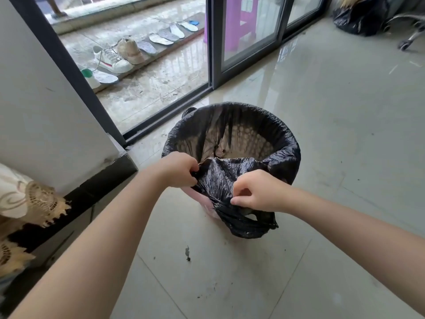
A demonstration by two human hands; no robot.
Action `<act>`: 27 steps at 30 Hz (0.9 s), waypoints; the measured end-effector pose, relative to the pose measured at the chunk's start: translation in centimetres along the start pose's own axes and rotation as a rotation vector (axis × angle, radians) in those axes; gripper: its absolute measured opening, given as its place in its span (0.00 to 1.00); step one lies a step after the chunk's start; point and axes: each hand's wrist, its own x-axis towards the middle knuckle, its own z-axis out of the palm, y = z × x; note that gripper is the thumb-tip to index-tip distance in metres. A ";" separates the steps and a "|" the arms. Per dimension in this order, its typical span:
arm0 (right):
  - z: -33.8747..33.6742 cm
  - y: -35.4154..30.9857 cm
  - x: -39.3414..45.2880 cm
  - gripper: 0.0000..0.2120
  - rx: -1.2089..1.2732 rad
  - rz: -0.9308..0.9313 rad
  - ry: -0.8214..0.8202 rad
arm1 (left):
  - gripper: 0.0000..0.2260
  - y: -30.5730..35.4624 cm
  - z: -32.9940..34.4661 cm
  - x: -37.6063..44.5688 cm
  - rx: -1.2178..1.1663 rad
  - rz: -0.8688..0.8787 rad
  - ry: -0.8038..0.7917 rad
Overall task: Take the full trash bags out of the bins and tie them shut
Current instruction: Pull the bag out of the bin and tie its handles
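A black trash bag (232, 130) lines a round pink bin (208, 204) standing on the tiled floor. The bag's edge is folded over the rim all round, and its near edge is pulled loose and bunched. My left hand (178, 169) pinches the bag's near-left edge at the rim. My right hand (258, 192) grips the bunched plastic and a handle loop hanging over the bin's near side. Some rubbish shows at the bottom inside the bag; the bin's lattice wall shows through the thin plastic.
A sliding glass door frame (212, 42) stands behind the bin, with shoes (115, 58) and insoles on the balcony sill beyond. A white wall corner (46, 111) and lace cloth (34, 203) lie left. Another black bag (361, 17) sits far right by a chair base. Dirt specks (188, 253) mark the floor.
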 end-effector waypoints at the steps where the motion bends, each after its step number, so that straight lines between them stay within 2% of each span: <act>1: -0.1 0.1 0.0 0.10 0.017 -0.013 -0.005 | 0.15 0.0 0.0 -0.2 0.075 0.013 -0.087; 3: -0.1 0.4 0.1 0.09 0.012 -0.046 -0.046 | 0.17 0.1 0.0 -0.5 0.137 0.025 -0.217; 5: 0.0 0.6 0.1 0.08 -0.026 -0.074 -0.067 | 0.14 0.3 0.0 -0.8 0.180 0.030 -0.295; 9: -0.2 2.0 0.3 0.07 -0.223 -0.048 0.045 | 0.07 -0.2 0.3 -1.6 0.284 0.034 -0.346; 12: -0.8 3.0 1.1 0.08 -0.380 -0.025 0.202 | 0.08 -1.3 0.9 -2.1 0.138 0.056 -0.348; 14: -1.1 3.5 1.8 0.09 -0.419 -0.014 0.243 | 0.12 -1.8 1.2 -2.5 0.023 0.061 -0.341; 16: -1.7 3.6 2.0 0.11 -0.341 -0.004 0.162 | 0.17 -2.2 1.3 -2.8 0.031 0.075 -0.237; 18: -1.8 3.4 2.0 0.16 -0.296 -0.007 0.035 | 0.14 -2.6 1.3 -3.1 0.052 0.078 -0.103; 20: -1.0 3.0 2.3 0.18 -0.413 -0.074 -0.050 | 0.13 -2.8 1.3 -3.3 0.089 0.094 -0.031; 22: 0.1 2.8 2.6 0.15 -0.481 -0.145 -0.066 | 0.14 -3.0 1.6 -3.7 0.168 0.135 0.017; 27: 1.2 2.0 3.3 0.16 -0.363 -0.216 -0.018 | 0.15 -4.6 2.1 -5.7 0.229 0.192 0.134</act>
